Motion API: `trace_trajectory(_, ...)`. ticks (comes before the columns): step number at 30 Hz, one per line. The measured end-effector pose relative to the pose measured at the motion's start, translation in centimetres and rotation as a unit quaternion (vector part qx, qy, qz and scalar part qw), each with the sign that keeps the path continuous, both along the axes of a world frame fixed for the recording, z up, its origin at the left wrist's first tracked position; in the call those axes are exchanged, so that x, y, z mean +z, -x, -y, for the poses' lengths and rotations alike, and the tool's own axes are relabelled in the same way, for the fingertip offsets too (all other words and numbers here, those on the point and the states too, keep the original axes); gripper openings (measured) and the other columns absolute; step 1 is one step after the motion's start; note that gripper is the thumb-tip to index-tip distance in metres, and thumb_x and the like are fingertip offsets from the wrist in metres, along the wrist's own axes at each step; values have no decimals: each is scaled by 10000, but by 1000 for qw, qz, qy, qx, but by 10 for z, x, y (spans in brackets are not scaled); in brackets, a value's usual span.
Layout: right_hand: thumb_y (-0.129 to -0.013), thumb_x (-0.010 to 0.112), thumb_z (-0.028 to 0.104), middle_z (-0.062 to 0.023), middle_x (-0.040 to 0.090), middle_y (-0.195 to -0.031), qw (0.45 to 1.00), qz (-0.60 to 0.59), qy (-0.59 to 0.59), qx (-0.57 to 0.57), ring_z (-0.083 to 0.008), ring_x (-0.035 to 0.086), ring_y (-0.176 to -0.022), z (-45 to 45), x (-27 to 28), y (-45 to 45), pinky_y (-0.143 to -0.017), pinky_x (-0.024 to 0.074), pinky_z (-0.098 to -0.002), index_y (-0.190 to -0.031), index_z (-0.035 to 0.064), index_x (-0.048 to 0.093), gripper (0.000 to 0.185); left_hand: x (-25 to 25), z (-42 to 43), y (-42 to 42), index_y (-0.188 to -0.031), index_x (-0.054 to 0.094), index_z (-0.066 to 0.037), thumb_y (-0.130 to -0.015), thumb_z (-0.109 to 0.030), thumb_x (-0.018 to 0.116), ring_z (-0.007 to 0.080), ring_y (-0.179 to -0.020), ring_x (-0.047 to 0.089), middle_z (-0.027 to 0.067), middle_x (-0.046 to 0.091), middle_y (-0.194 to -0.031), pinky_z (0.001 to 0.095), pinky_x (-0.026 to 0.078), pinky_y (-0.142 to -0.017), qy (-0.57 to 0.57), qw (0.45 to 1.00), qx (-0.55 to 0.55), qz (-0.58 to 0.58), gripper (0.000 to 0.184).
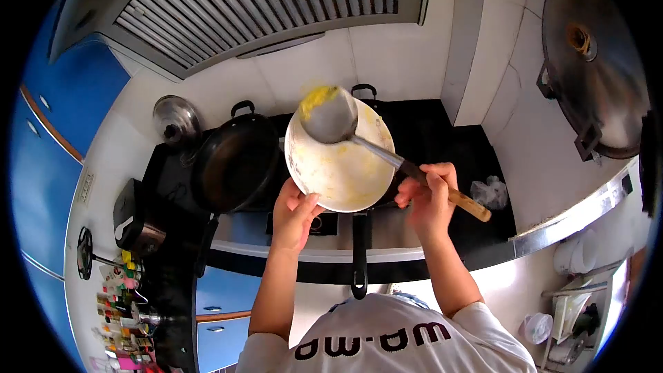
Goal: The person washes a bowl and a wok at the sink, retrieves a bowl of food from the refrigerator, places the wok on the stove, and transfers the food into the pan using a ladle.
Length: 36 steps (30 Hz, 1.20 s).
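My left hand (293, 215) grips the near-left rim of a white bowl (345, 176), which is tilted and has yellow residue smeared inside. My right hand (429, 197) is closed around the handle of a metal ladle (329, 116) with a wooden end. The ladle's head lies over the bowl's far-left rim, and yellow food (317, 100) clings to its edge. Beneath the bowl is a pan, mostly hidden; its black handle (360, 255) points toward me and a small loop handle (364, 89) shows behind.
A dark wok (235, 164) sits on the stove to the left, with a metal lid (177, 121) behind it. A crumpled plastic bag (489, 192) lies at the right. Another large wok lid (594, 62) hangs on the right wall. Several bottles (124, 318) crowd the lower left. The range hood (262, 7) overhangs the back.
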State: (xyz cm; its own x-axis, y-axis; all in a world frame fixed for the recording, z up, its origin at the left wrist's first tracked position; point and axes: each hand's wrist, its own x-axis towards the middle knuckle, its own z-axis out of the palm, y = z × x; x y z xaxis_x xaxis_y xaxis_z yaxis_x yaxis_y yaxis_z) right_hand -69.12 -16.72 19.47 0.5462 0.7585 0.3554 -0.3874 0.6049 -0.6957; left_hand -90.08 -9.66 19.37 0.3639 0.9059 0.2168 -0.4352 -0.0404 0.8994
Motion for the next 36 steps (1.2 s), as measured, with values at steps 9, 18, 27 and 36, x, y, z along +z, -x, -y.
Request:
trace_trajectory(9,-919,413,195,-159,572,-597,993,102,26,-47,-197,540,-407,4,-5,14,-381,457,-280,-908,34,414,162,-5,0,0,-1228,355,-15,-761,3,601,204,-1129,463,111,462,-1206,368,415,-935,-37,998,53,21,528)
trace_trajectory(18,-940,429,203,-165,580,-606,988,129,-31,-75,-194,569,-453,10,10,6,-428,486,-280,-937,0,385,208,-4,8,-1,-1185,372,-32,-721,39,636,197,-1137,445,99,457,-1193,357,388,-950,33,995,57,78,539)
trace_trajectory(27,-928,476,188,-116,567,-564,982,133,-59,-122,-138,540,-433,-2,22,24,-407,433,-233,-858,16,420,194,-3,24,-16,-1187,320,-58,-744,27,644,187,-1130,437,97,424,-1205,380,358,-995,-103,988,112,13,556)
trace_trajectory(36,-925,482,207,-104,536,-524,983,131,-37,-123,-126,504,-394,23,26,17,-383,410,-231,-845,15,434,213,-4,27,-13,-1187,309,-58,-746,61,619,183,-1137,427,80,415,-1201,372,367,-986,-109,984,140,17,553)
